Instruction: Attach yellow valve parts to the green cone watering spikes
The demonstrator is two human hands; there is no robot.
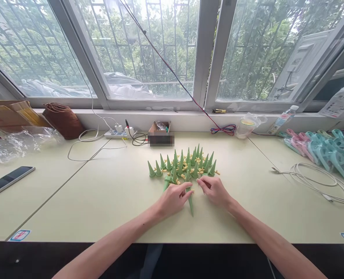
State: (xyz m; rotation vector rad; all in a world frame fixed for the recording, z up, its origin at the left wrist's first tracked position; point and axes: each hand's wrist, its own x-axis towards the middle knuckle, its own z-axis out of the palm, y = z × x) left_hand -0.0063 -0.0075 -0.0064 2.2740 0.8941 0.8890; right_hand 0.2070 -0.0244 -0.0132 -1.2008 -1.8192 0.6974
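Several green cone-shaped pieces with small yellow parts stand upright in a cluster, one of them a green cone (151, 169) at the left edge. My left hand (176, 197) holds a green spike (191, 205) between thumb and fingers, its tip pointing down toward the table's front edge. Another green piece (166, 183) lies tilted behind that hand. Just to the right of the held spike is my right hand (214, 190), its thumb and index finger pinched together. Whatever is between those fingertips is too small to make out.
On the pale table (108, 209), a phone (9, 180) lies far left. A power strip (116, 133) and small box (160, 133) stand at the back. White cable (311, 176), colored clips (329, 149), a plastic cup (244, 126) and bottle (284, 120) are on the right.
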